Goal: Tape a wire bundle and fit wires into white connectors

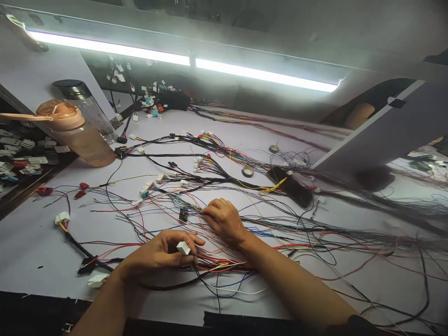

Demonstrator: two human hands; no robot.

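My left hand (pixel 168 249) grips a white wire connector (pixel 183 248) between thumb and fingers. Its open face points up toward me, and dark and white wires trail from its lower end. Farther forward, my right hand (pixel 224 220) has its thumb and fingers pinched together at a bundle of thin wires (pixel 196 208); what exactly lies between the fingertips is too small to make out. Just left of those fingertips is a small black connector (pixel 183 214). Red wires (pixel 210 263) run beneath both hands.
Taped wire harnesses (pixel 224 179) spread across the white table. Two bottles, one with a peach lid (pixel 59 114), stand at the left beside a bin of connectors (pixel 28 154). A black phone (pixel 290 186) and tape rolls (pixel 248 171) lie at the right. A white partition (pixel 367 121) rises there.
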